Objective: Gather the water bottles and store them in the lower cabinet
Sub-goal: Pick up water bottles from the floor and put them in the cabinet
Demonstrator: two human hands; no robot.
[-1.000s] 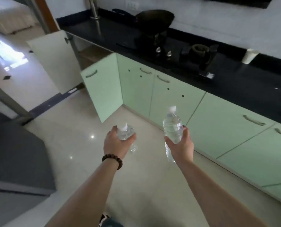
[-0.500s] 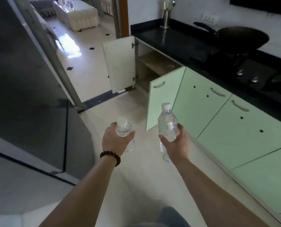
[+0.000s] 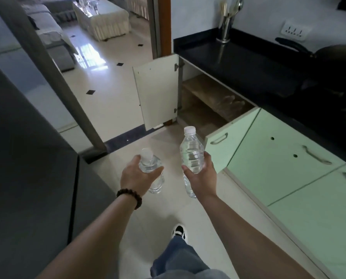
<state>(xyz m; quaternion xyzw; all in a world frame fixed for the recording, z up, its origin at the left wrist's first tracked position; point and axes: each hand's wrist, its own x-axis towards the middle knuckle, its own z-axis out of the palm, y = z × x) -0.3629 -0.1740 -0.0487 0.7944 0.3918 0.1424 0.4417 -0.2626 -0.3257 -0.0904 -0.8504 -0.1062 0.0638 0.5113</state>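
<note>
The lower cabinet [image 3: 208, 105] stands open under the black counter [image 3: 248, 63], both doors swung out, the white one [image 3: 158, 91] to the far side and a green one [image 3: 228, 141] nearer. Inside, a wooden shelf carries something clear and hard to make out. On the counter a steel holder [image 3: 226, 27] keeps utensils upright.

Both water bottles sit in front of the person, above the tiled floor and short of the cabinet. The right bottle [image 3: 191, 156] stands nearly upright, cap up, the right hand [image 3: 201, 178] wrapped around its middle, fingers curled. The left bottle [image 3: 152, 172] tips its cap towards the person, the left hand [image 3: 136, 176] gripping its shoulder from above, thumb across the front.
</note>
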